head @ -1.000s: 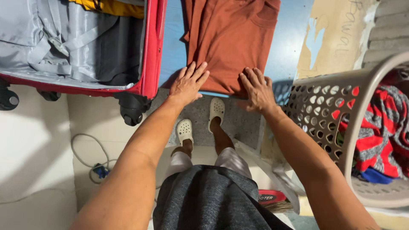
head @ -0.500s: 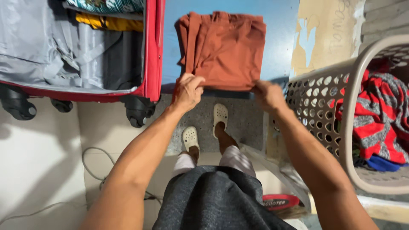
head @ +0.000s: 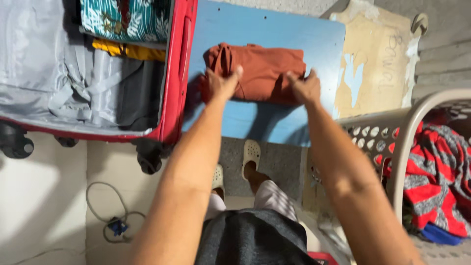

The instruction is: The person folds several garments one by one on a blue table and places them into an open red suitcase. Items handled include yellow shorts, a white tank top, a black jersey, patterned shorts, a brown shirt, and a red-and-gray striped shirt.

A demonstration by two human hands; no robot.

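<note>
A red suitcase [head: 174, 73] is laid open well to the left of the fingers, its grey lining [head: 44, 64] exposed, with a teal patterned cloth [head: 125, 19], a yellow garment [head: 130, 50] and a dark one [head: 142, 93] packed at its right end. A blue board [head: 270, 37] is spread beneath and beyond the fingers, and a peeling tan panel [head: 378, 59] is seen just to their right. A perforated beige basket [head: 392, 142] is set nearer the body and to the right of the fingers, with a red and grey striped cloth [head: 436, 172] heaped inside it. A folded rust-coloured garment [head: 260, 68] is lain on the board, directly under the fingertips of both hands. The left hand [head: 222, 83] is placed on the garment's left part, thumb and fingers bent over its near edge; whether cloth is actually pinched cannot be told through the blur. The right hand [head: 304, 88] is rested on the garment's right part, fingers laid close together and curled onto the cloth, the thumb set apart toward the right. Pale clogs [head: 251, 153] are seen on the speckled floor [head: 279, 162], below the forearms and nearer than the fingers. A coiled cable [head: 105, 211] is left on the pale floor, far below and left of the fingers.
</note>
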